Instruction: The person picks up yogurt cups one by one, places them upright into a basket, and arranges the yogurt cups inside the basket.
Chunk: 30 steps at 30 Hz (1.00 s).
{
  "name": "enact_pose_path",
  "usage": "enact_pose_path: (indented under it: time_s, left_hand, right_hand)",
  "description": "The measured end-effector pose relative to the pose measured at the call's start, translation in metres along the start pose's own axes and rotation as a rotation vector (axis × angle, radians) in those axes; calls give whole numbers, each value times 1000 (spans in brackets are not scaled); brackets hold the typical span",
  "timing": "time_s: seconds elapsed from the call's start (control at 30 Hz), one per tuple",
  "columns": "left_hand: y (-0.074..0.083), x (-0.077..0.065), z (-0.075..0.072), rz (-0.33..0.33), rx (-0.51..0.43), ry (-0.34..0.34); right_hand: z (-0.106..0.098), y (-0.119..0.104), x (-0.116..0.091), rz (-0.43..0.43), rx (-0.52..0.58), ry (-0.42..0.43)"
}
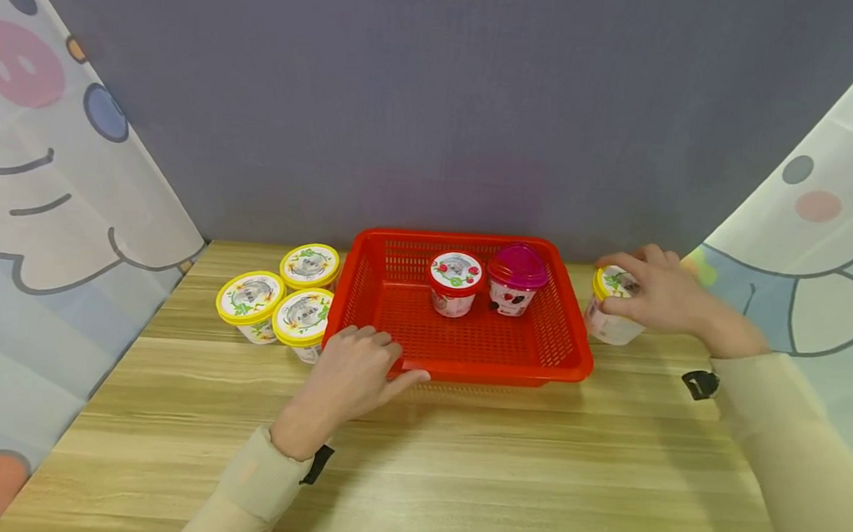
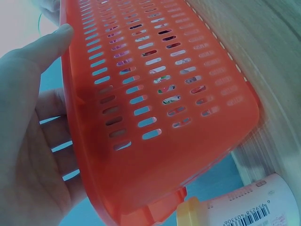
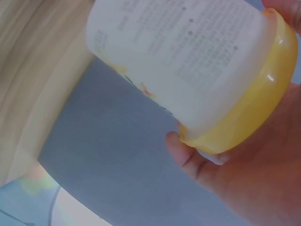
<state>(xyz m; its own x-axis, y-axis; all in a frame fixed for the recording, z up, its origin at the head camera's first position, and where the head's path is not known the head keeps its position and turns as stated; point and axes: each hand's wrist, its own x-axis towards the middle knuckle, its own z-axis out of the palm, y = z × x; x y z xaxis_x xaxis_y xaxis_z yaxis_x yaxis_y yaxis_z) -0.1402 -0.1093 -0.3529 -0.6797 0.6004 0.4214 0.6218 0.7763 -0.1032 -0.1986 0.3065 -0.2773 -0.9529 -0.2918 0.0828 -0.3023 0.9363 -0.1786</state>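
Observation:
My right hand (image 1: 653, 294) grips a white tub (image 1: 613, 329) with a yellow lid, just right of the red basket. In the right wrist view, the thumb and fingers hold this tub (image 3: 174, 61) around its yellow lid. My left hand (image 1: 358, 367) holds the rim of the red plastic basket (image 1: 463, 374) at its near left corner. In the left wrist view, the thumb lies at the rim of the slotted basket (image 2: 155, 155). Inside the basket stand a red-lidded tub (image 1: 456, 272) and a magenta-lidded tub (image 1: 518, 266), side by side.
Three yellow-lidded tubs (image 1: 251, 298) stand close together at the basket's left side. The wooden table (image 1: 500, 480) ends at a grey panel (image 1: 439, 108) behind the basket. Cartoon-printed curtains (image 1: 795, 270) hang on both sides.

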Motion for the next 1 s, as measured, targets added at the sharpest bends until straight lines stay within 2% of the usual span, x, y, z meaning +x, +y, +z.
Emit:
enact_pose_path:
  time_s: [0.47,0.77,1.0]
  left_hand:
    - [0,1,0,0,-8,-5]
    - [-1,1,3,38,5,55]
    - [-1,1,2,24,-10,37]
  right_hand:
    - [-17,-10,-1,6,8,-29]
    - [-27,-20,-1,9,-4,-28]
    - [-33,-34,0,2,32,-23]
